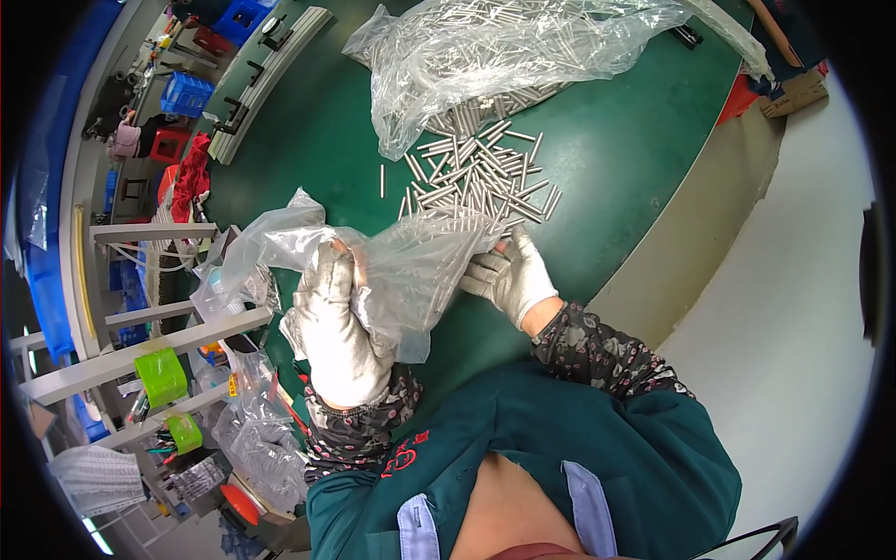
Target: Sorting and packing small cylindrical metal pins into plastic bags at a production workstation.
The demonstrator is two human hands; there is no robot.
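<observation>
A clear plastic bag (411,271) is bunched in my left hand (338,327), whose white-gloved fingers are closed round it. The bag's mouth spreads to the right, over the near edge of a loose heap of short silver metal pins (481,173) on the green table. My right hand (511,280), also in a white glove with some fingertips bare, lies at the bag's right edge beside the heap. Its thumb and fingers are apart, and no held thing shows in it. Whether its fingertips touch the bag, I cannot tell.
A large clear bag (523,56) full of similar pins lies open at the far side of the green table (616,177). One pin (382,181) lies apart, left of the heap. Grey frame bars (149,355), green holders (161,376) and crumpled plastic (257,439) stand along the left.
</observation>
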